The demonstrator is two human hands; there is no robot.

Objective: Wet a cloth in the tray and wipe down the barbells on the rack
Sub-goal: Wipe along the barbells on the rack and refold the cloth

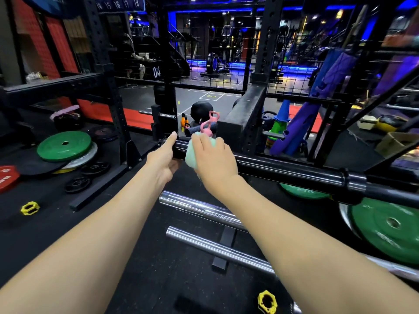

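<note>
Both forearms fill the bottom of the shot, reaching out over two chrome barbells [199, 209] lying low near the floor, and those look untouched so far as I can tell, no streaks or wet marks visible either way. The wiping is happening up on the black barbell [283, 171], which sits across the rack [106, 91] at about waist level.

Right hand [213, 159] is curled over a mint-green cloth [190, 155], pressing it onto the sleeve end of that black bar, right by the left end of it. Left hand [164, 155] is cupped around the very tip of the same sleeve, thumb on top, fingers tucked underneath, looks like it's steadying the bar.

My read: the cloth is in use on the bar, so the wetting step is probably done, though I can't see any tray in frame. One bar end is being wiped; the long stretch toward the right collar and both chrome bars are likely left.
</note>
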